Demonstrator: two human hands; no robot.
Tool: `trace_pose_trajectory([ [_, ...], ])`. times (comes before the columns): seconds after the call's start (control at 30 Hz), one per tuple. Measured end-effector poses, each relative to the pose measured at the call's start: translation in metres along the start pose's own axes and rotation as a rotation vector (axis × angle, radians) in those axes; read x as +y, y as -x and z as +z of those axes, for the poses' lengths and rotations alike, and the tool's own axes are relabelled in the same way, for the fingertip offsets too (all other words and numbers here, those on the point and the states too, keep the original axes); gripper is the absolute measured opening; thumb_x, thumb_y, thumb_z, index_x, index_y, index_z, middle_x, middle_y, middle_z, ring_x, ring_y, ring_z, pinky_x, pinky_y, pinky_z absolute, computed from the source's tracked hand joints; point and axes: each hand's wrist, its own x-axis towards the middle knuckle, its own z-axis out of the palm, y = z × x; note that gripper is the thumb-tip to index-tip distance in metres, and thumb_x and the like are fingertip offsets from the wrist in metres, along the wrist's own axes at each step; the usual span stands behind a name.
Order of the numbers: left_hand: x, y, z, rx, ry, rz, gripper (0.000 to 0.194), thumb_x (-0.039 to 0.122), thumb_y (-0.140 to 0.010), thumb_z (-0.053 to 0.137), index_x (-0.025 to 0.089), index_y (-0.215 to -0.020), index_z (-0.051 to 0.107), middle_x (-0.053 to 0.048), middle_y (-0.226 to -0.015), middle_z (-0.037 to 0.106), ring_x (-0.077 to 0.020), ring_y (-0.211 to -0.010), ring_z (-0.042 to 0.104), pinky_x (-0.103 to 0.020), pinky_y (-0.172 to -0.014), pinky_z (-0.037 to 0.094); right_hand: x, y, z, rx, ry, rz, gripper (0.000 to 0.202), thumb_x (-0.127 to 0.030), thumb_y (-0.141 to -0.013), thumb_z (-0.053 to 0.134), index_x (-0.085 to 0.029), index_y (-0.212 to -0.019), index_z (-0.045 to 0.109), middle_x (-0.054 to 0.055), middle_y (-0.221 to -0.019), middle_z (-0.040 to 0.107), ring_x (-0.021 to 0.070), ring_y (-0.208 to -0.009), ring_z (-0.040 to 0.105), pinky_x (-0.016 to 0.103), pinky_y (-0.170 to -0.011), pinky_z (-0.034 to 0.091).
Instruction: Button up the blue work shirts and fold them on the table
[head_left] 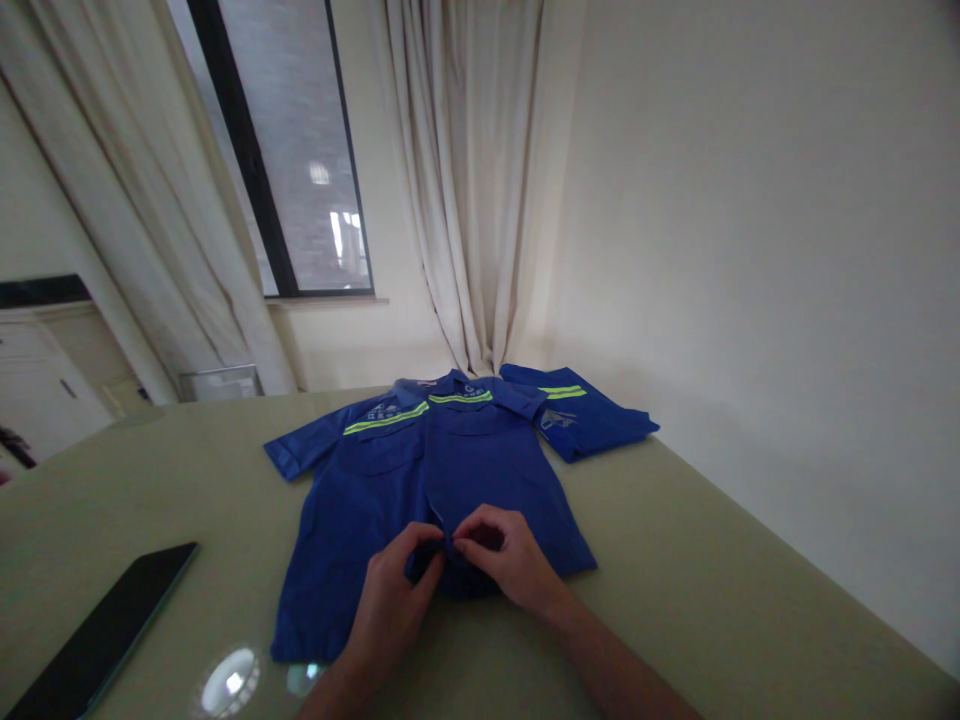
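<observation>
A blue short-sleeved shirt (487,475) with yellow-green stripes across the chest lies spread out on the table, its collar toward the far edge. My left hand (397,580) pinches the front edge of the shirt near the hem, thumb and index finger closed on the cloth. Just to its right, my right hand (510,555) pinches the other side of the front opening. The fingertips of both hands almost meet. Any button between them is too small to make out.
Behind the shirt's right sleeve lies a folded blue garment (600,420) with similar stripes. A dark flat device (105,630) rests at the table's left. The greenish table (720,600) meets a wall on the right. Curtains (472,200) and a window (300,150) stand beyond.
</observation>
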Motion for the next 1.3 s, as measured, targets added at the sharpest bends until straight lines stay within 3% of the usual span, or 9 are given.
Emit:
trace_pose_trajectory([
  [0.17,0.004,0.000,-0.001,-0.023,0.054,-0.011,0.014,0.027,-0.088,0.060,0.025,-0.097,0.070,-0.001,-0.093,0.076,-0.0208,-0.091,0.072,-0.028,-0.083,0.053,-0.001,0.002,0.003,0.052,0.163,-0.119,0.005,-0.025,-0.089,0.073,-0.021,-0.090,0.076,0.002,-0.084,0.071,0.0156,-0.077,0.065,0.024,-0.071,0.049],
  [0.33,0.012,-0.001,-0.001,-0.063,0.210,-0.059,0.019,0.041,-0.091,0.064,0.023,-0.097,0.068,-0.002,-0.093,0.074,-0.0204,-0.091,0.069,-0.027,-0.082,0.053,0.003,0.007,0.004,0.050,0.385,-0.299,0.010,-0.024,-0.097,0.064,-0.022,-0.101,0.074,0.004,-0.094,0.070,0.0163,-0.087,0.066,0.025,-0.080,0.051],
  [0.53,-0.002,-0.010,0.004,-0.015,0.402,-0.219,0.030,0.048,-0.079,0.078,0.021,-0.088,0.069,0.000,-0.080,0.073,-0.0180,-0.077,0.067,-0.025,-0.071,0.051,0.006,0.009,0.006,0.043,0.551,-0.412,0.015,-0.025,-0.103,0.055,-0.023,-0.105,0.070,0.004,-0.096,0.070,0.0157,-0.088,0.067,0.024,-0.081,0.051],
  [0.73,-0.006,-0.011,0.004,-0.014,0.701,-0.479,0.041,0.046,-0.064,0.090,0.020,-0.089,0.070,-0.001,-0.078,0.074,-0.0156,-0.073,0.068,-0.022,-0.069,0.051,0.002,0.007,0.008,0.044,0.640,-0.513,0.015,-0.022,-0.104,0.050,-0.021,-0.102,0.065,0.006,-0.094,0.069,0.0181,-0.090,0.064,0.027,-0.081,0.050],
  [0.87,-0.004,-0.010,0.004,-0.001,0.790,-0.528,0.044,0.043,-0.060,0.093,0.020,-0.090,0.069,0.000,-0.081,0.074,-0.0137,-0.076,0.067,-0.020,-0.071,0.051,-0.002,0.009,0.011,0.072,0.533,-0.391,0.008,-0.021,-0.100,0.058,-0.021,-0.103,0.066,0.006,-0.097,0.069,0.0182,-0.092,0.064,0.028,-0.083,0.050],
  [1.0,-0.004,-0.010,0.005,-0.018,0.737,-0.449,0.041,0.043,-0.066,0.090,0.019,-0.092,0.069,0.000,-0.083,0.072,-0.0142,-0.079,0.067,-0.021,-0.072,0.051,-0.006,0.010,0.014,0.130,0.342,-0.173,0.013,-0.031,-0.087,0.078,-0.022,-0.092,0.070,0.002,-0.089,0.069,0.0163,-0.081,0.064,0.026,-0.073,0.049],
  [1.1,-0.003,-0.009,0.005,-0.019,0.684,-0.420,0.041,0.045,-0.067,0.089,0.019,-0.091,0.068,0.000,-0.082,0.072,-0.0149,-0.079,0.067,-0.023,-0.073,0.051,-0.006,0.007,0.015,0.139,0.254,-0.048,0.018,-0.035,-0.083,0.082,-0.021,-0.085,0.070,0.000,-0.081,0.070,0.0152,-0.072,0.063,0.025,-0.068,0.048],
  [1.2,-0.001,-0.009,0.005,-0.022,0.666,-0.441,0.044,0.047,-0.066,0.088,0.020,-0.092,0.067,0.000,-0.081,0.072,-0.0155,-0.076,0.067,-0.024,-0.071,0.051,-0.003,0.006,0.017,0.113,0.216,-0.002,0.019,-0.036,-0.083,0.081,-0.021,-0.087,0.071,-0.001,-0.079,0.072,0.0150,-0.069,0.064,0.025,-0.067,0.049],
  [1.3,-0.002,-0.010,0.006,0.004,0.654,-0.454,0.045,0.048,-0.065,0.087,0.019,-0.093,0.067,-0.001,-0.082,0.072,-0.0166,-0.078,0.068,-0.025,-0.072,0.051,-0.001,0.007,0.018,0.095,0.287,-0.063,0.013,-0.031,-0.087,0.078,-0.022,-0.091,0.070,0.001,-0.085,0.072,0.0163,-0.076,0.065,0.026,-0.072,0.050],
])
